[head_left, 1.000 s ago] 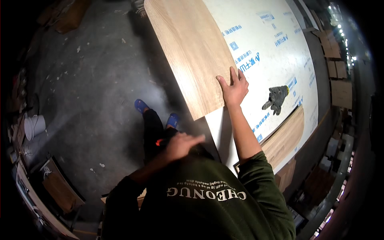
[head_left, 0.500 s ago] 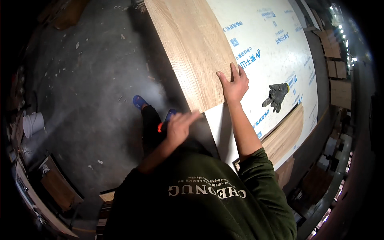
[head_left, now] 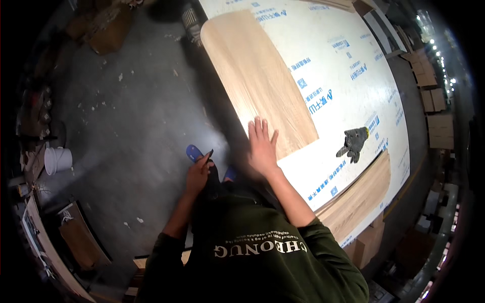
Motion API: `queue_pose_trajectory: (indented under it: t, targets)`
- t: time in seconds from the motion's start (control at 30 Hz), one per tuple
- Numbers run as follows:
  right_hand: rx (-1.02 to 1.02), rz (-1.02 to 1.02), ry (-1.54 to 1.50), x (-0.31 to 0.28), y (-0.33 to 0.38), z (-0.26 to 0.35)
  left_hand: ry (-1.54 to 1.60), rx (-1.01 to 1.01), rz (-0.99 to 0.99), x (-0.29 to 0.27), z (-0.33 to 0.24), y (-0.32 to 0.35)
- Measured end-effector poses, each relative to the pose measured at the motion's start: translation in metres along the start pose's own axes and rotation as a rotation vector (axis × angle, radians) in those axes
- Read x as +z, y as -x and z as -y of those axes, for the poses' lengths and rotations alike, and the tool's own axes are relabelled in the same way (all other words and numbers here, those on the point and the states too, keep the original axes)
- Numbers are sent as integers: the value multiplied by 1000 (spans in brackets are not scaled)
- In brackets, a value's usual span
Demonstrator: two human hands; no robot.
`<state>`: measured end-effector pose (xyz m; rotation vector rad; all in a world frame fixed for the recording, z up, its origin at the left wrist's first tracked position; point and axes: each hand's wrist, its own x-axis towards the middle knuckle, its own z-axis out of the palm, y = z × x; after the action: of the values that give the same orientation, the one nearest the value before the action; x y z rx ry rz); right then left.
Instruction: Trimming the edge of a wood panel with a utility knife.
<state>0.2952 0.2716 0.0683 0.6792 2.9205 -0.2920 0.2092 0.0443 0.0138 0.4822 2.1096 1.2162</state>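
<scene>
A wood-grain board (head_left: 257, 76) with rounded far corners lies along the left edge of a white printed sheet (head_left: 333, 60). Near the board's close end, my right hand (head_left: 263, 151) rests with its fingers spread over the surface, by the left edge. My left hand (head_left: 197, 177) is off to the left, above the floor and apart from the board. Its fingers are closed around a slim dark tool (head_left: 210, 154), whose exact kind is too small to make out.
A dark work glove (head_left: 355, 144) lies on the white sheet, right of the board. More wood-grain boards (head_left: 356, 197) are at the near right. A white bucket (head_left: 58, 160) stands on the floor at far left; cardboard boxes (head_left: 439, 126) line the right side.
The wood-grain board's near end has swung right, and its rounded far end now shows. My right hand has shifted left and nearer onto it. My left hand has drawn back left from the board's corner.
</scene>
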Motion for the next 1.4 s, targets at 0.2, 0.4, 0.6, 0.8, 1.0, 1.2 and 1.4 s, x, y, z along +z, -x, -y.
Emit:
queue_pose_trajectory:
  t: [0.2, 0.4, 0.6, 0.8, 1.0, 1.2, 1.4]
  targets:
    - [-4, -71, -106, -4, 30, -23, 147, -212, -62, -30, 8, -4]
    - [-51, -110, -87, -11, -73, 7, 472, -405, -203, -78, -3, -38]
    - [-120, -167, -40, -24, -203, 52, 621, -476, -166, -128, 22, -83]
    - [-109, -160, -28, -36, -322, 101, 207, -333, -2, -186, 49, -138]
    - [-54, -106, -8, -55, -352, 120, 631, -414, 178, -222, 2, -182]
    - [-254, 2, -100, -41, -262, 128, 634, -371, 149, -233, -27, -274]
    - [68, -88, -236, -35, -244, 131, 631, -230, 234, -219, -79, -350]
